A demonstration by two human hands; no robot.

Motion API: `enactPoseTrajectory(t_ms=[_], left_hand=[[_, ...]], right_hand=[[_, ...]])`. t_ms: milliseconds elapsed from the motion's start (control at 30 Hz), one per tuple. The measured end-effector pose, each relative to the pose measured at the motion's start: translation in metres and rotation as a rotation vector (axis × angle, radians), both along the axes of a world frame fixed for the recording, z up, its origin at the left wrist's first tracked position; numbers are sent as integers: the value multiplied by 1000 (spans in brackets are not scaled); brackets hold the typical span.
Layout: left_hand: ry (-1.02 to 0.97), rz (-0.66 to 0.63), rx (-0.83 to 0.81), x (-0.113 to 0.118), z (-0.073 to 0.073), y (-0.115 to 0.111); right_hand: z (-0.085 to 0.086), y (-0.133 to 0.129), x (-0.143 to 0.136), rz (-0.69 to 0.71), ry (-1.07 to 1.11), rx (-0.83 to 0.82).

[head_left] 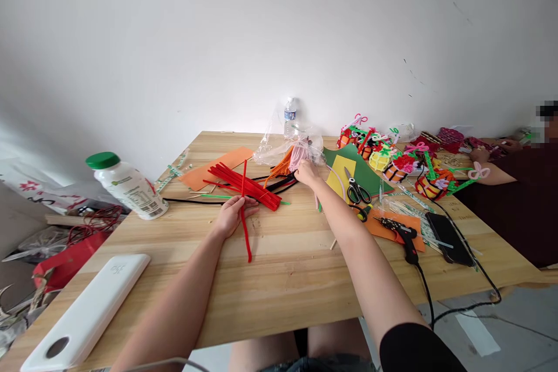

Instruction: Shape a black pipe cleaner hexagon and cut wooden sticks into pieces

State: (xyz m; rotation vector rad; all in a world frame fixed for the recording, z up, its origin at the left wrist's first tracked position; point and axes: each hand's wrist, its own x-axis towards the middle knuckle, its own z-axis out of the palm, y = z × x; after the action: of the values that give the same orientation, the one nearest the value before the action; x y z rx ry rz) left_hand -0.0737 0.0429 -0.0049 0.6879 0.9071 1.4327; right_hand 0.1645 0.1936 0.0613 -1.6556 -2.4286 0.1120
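My left hand (236,213) is closed on a red pipe cleaner (246,237), pinched near its middle, with its two ends standing out above and below the fingers. Just beyond lies a bundle of red pipe cleaners (257,189). My right hand (307,173) reaches across the table with its fingers curled at a bundle of pale pink pipe cleaners (299,153); its fingertips are partly hidden. Orange pipe cleaners (279,166) lie to the left of that hand. Scissors (357,190) with black handles rest on yellow and green sheets to its right.
A white bottle (126,186) and a white power bank (89,314) stand at the left. On the right are a glue gun (403,235) with a cord, a phone (449,238) and several decorated baskets (394,167). Another person's arm (497,173) rests at the far right.
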Motion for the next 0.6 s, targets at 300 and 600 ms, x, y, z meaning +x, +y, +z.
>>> enactPoseTrajectory(t_ms=[300, 600], left_hand=[[6, 6, 6, 0, -1, 0], [39, 2, -13, 1, 0, -2]], right_hand=[[6, -7, 6, 82, -78, -213], [16, -22, -7, 24, -82, 2]])
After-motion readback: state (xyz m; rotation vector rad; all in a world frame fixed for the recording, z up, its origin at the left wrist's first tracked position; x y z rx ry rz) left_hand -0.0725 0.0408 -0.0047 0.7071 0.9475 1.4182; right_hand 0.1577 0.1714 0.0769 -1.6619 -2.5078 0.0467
